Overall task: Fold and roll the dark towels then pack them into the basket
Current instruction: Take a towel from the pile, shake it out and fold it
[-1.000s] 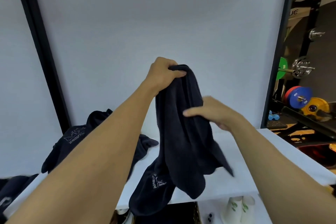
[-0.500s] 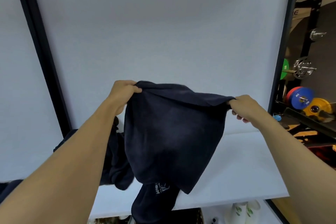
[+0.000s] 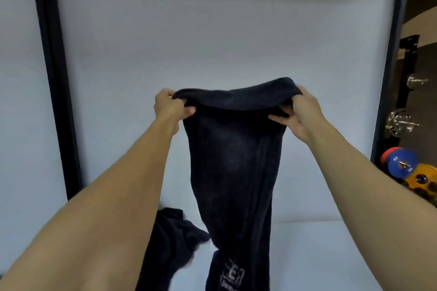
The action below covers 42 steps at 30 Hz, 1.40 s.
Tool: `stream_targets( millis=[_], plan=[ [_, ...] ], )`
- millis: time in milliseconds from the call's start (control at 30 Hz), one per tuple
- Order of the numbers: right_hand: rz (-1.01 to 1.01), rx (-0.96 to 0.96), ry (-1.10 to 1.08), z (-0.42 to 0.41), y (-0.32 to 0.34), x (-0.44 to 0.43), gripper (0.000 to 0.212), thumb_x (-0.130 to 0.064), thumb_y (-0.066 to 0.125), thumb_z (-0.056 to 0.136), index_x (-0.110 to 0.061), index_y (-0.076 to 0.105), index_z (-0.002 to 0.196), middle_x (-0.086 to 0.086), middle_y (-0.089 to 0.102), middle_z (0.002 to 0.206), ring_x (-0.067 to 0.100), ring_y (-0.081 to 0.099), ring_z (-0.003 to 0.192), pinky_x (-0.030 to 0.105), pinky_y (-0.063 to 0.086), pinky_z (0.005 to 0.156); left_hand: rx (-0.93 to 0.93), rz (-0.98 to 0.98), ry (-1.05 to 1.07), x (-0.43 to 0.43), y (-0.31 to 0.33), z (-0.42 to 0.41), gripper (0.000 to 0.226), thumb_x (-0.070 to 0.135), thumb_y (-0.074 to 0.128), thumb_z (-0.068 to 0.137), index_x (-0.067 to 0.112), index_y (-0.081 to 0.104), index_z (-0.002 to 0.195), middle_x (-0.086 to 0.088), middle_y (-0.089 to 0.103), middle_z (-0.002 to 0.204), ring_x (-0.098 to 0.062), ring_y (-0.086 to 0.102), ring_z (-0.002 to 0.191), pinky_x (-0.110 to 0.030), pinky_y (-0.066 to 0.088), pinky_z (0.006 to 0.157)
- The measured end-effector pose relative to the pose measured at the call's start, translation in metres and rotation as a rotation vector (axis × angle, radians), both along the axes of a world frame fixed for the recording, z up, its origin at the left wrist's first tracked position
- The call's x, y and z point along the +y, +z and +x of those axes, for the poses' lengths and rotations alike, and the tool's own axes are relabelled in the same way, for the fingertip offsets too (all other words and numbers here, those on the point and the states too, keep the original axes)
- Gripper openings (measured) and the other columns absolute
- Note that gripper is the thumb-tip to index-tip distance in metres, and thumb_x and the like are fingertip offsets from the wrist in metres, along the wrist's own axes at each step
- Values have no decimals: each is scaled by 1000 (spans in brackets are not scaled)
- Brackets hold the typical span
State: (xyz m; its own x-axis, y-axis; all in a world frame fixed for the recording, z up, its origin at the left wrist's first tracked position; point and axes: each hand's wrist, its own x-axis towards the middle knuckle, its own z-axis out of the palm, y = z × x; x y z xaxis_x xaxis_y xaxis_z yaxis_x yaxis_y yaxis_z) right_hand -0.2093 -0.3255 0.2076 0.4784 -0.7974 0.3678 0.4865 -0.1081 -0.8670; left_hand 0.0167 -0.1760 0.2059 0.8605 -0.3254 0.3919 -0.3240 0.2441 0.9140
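- two bare forearms come in from the lower corners, with no sleeve on either as far as the picture's edge.
- left hand bare: no glove, ring or watch shows.
- right hand bare as well, its wrist plain, no band or strap.
- fingernails short and unpainted where they show.

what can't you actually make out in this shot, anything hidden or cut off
- Basket: nowhere in the head view, so its place and contents cannot be told.
- Held towel: its lower end is cut off by the bottom edge; the pale lettering there is blurred and unreadable.
- Second towel on the white table: partly hidden behind the left forearm and the hanging towel.
- Left hand and right hand: fingertips buried in the towel's top edge.
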Motion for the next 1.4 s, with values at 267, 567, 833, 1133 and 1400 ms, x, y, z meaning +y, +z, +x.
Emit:
stream_targets(
  millis=[267, 567, 833, 1133, 1400],
  plan=[
    [-282, -166, -182, -34, 90, 25, 38, 0, 37, 89, -24, 65, 100, -2, 72, 103, 17, 69, 100, 40, 59, 84, -165, -393, -120, 45, 94, -52, 15, -6, 65, 86, 1, 59, 98, -11, 68, 99, -23, 72, 92, -30, 61, 77],
    [-395, 21, -434, -106, 24, 70, 25, 3, 45, 75, -16, 60, 80, 2, 63, 78, 14, 60, 70, 35, 59, 69, -268, 71, 55, 110, 15, -110, 18, 3, 36, 86, 12, 47, 75, -2, 41, 69, -13, 30, 59, -23, 31, 57],
    [-271, 519, -235, -147, -77, 78, 6, -13, 66, 87, -17, 67, 83, -2, 65, 80, 12, 59, 75, 25, 48, 68, -74, 461, -300, 156, -109, -101, 28, 28, 63, 89, 8, 71, 107, -2, 70, 91, -21, 64, 83, -33, 49, 76],
    [42, 943, -7, -135, -203, 46, 18, 1, 58, 86, -7, 69, 98, 13, 71, 95, 24, 63, 85, 39, 55, 77, 349, 715, -467, 145, -237, -88, 19, 11, 64, 93, 1, 72, 107, -17, 73, 107, -32, 69, 102, -47, 54, 93],
    [128, 636, -169, -62, -234, -36, 22, 1, 58, 90, -6, 66, 109, 12, 70, 103, 23, 66, 85, 33, 56, 73, 471, 466, -220, 44, -242, -48, 33, 39, 68, 90, 6, 65, 96, -8, 68, 97, -26, 65, 91, -33, 54, 70]
  ],
)
